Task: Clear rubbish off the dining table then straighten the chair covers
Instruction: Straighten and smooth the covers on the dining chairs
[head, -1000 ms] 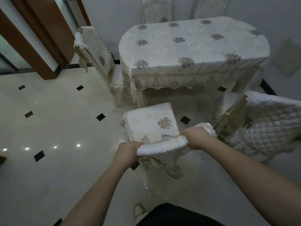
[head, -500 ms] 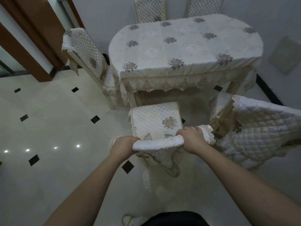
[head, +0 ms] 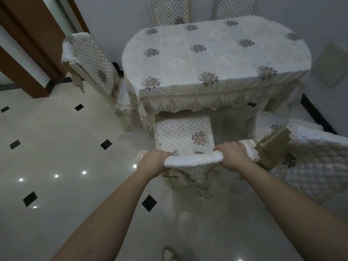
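Observation:
A chair with a cream quilted cover [head: 183, 135] stands in front of me, its seat facing the dining table [head: 216, 59]. The cover's white top edge [head: 194, 160] lies over the chair's backrest rail. My left hand [head: 155, 161] grips the left end of that rail through the cover. My right hand [head: 233, 156] grips the right end the same way. The table wears a cream flowered cloth, and nothing lies on it.
A covered chair [head: 88, 59] stands at the table's left end and another [head: 312, 159] at my right, close to my right arm. Two more chair backs [head: 170, 10] stand behind the table against the wall. Brown door frames [head: 28, 44] are far left; glossy tiled floor spreads left.
The chair has slid forward toward the table with both hands still gripping its backrest. Its seat has turned to sit squarer to the table.

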Demonstrator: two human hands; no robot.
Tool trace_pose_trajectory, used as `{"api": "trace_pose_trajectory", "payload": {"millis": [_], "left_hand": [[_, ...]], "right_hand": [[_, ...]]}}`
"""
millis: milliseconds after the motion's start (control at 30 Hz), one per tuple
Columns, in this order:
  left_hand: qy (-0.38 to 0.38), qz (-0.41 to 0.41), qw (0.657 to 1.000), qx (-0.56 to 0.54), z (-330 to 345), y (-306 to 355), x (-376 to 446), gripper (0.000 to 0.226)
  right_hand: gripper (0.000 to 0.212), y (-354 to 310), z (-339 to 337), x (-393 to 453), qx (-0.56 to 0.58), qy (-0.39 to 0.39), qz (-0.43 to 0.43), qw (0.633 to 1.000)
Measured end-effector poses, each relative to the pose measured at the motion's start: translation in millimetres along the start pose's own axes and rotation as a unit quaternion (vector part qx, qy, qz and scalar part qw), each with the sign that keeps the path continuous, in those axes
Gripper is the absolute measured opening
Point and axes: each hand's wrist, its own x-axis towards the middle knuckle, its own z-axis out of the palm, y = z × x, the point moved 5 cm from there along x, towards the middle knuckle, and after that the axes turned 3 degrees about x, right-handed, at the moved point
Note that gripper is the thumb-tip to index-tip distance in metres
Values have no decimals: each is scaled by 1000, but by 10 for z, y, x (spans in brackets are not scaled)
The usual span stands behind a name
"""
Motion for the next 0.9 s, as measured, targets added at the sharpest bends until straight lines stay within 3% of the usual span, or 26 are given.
{"api": "trace_pose_trajectory", "payload": {"millis": [300, 900], "left_hand": [[78, 79, 993, -33, 68, 51, 117, 29], [-24, 34, 999, -14, 96, 67, -86, 26]], "right_hand": [[36, 143, -41, 89, -24, 2, -4, 1000], [33, -16, -31, -258, -57, -51, -19, 997]]}}
